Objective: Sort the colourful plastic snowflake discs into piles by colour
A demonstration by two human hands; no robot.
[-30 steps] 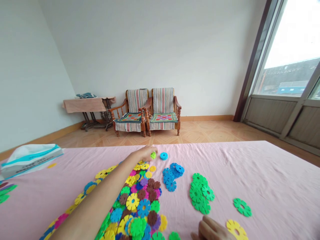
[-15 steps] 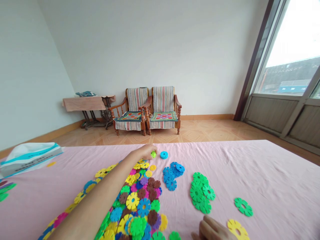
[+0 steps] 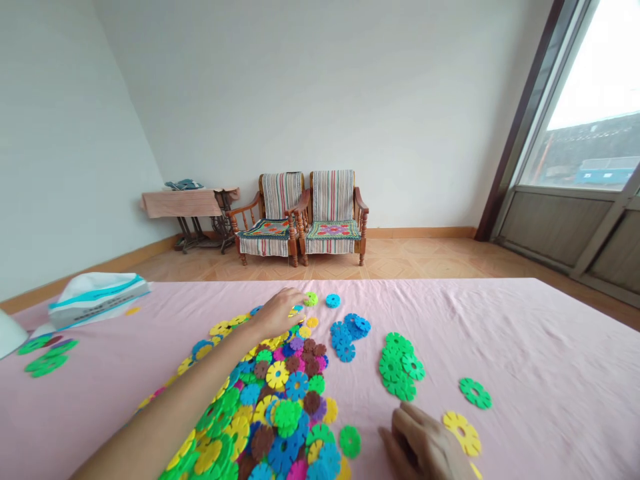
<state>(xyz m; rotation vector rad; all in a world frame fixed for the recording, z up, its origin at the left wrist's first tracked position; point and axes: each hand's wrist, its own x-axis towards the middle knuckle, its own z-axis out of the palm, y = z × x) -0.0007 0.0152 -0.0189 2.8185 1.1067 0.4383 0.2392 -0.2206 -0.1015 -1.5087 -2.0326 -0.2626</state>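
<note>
My left hand [image 3: 281, 313] reaches over the far end of a heap of plastic snowflake discs [image 3: 277, 375]. Its fingers are stretched out, and a fingertip is beside or just touching a lime-green disc [image 3: 311, 299] that lies on the cloth; I cannot tell which. A blue disc [image 3: 333, 301] lies right of that one. My right hand [image 3: 425, 440] rests low on the cloth, fingers loosely bent, thumb apart and nothing seen in it; its palm is hidden. Near it are a green disc [image 3: 350, 441] on the left and a yellow disc [image 3: 462, 433] on the right.
Blue discs [image 3: 344, 339] and green discs [image 3: 399, 368] form separate groups on the pink cloth [image 3: 545, 360], with one green disc [image 3: 475, 393] farther right. A tissue pack [image 3: 100, 300] lies at the left. Two wooden armchairs [image 3: 333, 230] stand beyond the table.
The lime-green disc was in my left fingers; now it lies on the cloth and the hand has drawn slightly left. More of my right hand shows as the view has shifted.
</note>
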